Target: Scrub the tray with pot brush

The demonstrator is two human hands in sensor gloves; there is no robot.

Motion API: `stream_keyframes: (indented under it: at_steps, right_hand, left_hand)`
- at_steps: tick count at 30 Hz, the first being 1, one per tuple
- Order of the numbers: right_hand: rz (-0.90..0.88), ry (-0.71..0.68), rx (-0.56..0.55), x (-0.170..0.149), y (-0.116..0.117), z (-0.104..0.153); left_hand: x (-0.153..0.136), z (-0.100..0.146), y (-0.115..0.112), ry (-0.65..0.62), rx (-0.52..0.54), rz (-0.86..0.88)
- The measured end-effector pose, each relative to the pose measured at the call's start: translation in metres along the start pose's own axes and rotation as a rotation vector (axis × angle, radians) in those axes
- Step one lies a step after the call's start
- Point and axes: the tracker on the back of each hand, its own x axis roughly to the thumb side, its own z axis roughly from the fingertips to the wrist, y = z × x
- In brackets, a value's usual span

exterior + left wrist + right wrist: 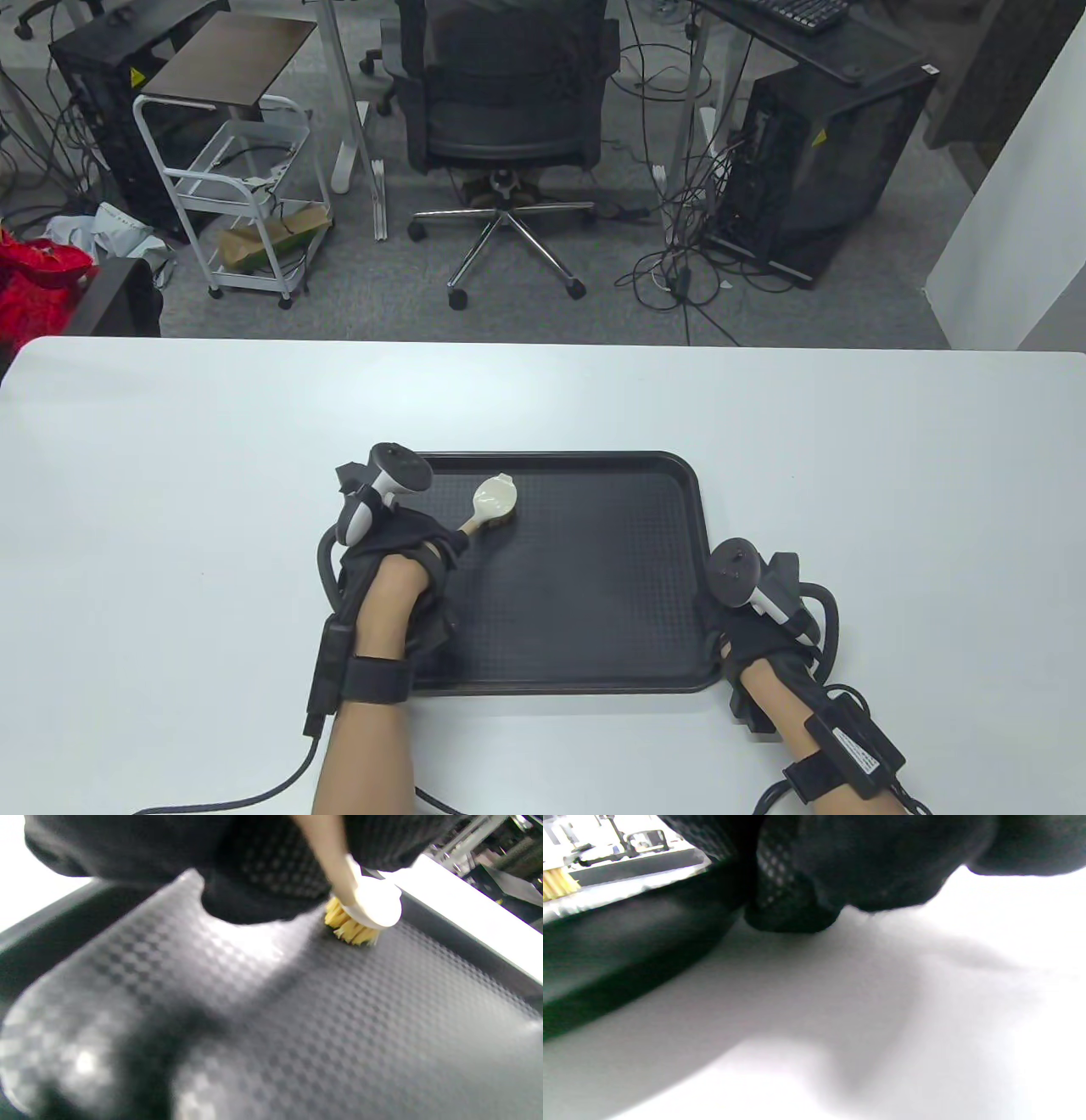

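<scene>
Left hand (399, 552) gripping cream-headed brush (494, 499)

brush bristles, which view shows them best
The left wrist view: the yellow bristles fill out under the white brush head, pressed on the tray. The table view shows mostly the head from above; the right wrist view catches only a sliver at its left edge.

Bare tray (594, 577) floor right of pot brush (494, 501).
</scene>
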Motion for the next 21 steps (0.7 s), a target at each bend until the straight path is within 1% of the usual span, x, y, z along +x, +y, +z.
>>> stream_keyframes:
  at_steps: [2, 6, 9, 15, 17, 19, 21]
  right_hand:
    - [0.0, 0.0, 0.0, 0.0, 0.0, 0.0]
    - [0.0, 0.0, 0.0, 0.0, 0.0, 0.0]
    - [0.0, 0.0, 0.0, 0.0, 0.0, 0.0]
    - [-0.001, 0.001, 0.001, 0.0, 0.0, 0.0]
    - [-0.001, 0.001, 0.001, 0.0, 0.0, 0.0]
    - [0.0, 0.001, 0.001, 0.0, 0.0, 0.0]
    - [-0.001, 0.001, 0.001, 0.0, 0.0, 0.0]
  left_hand:
    - [-0.012, -0.001, 0.006, 0.017, 0.03, 0.02]
    - [-0.035, -0.003, 0.016, 0.041, 0.023, 0.085]
    - [-0.048, -0.002, 0.023, 0.069, 0.044, 0.106]
    - [-0.071, -0.003, 0.032, 0.069, 0.034, 0.19]
    - [-0.078, -0.003, 0.035, 0.071, 0.032, 0.206]
    - [-0.081, 0.0, 0.039, 0.069, 0.062, 0.228]
    - [-0.077, 0.004, 0.041, 0.032, 0.066, 0.24]
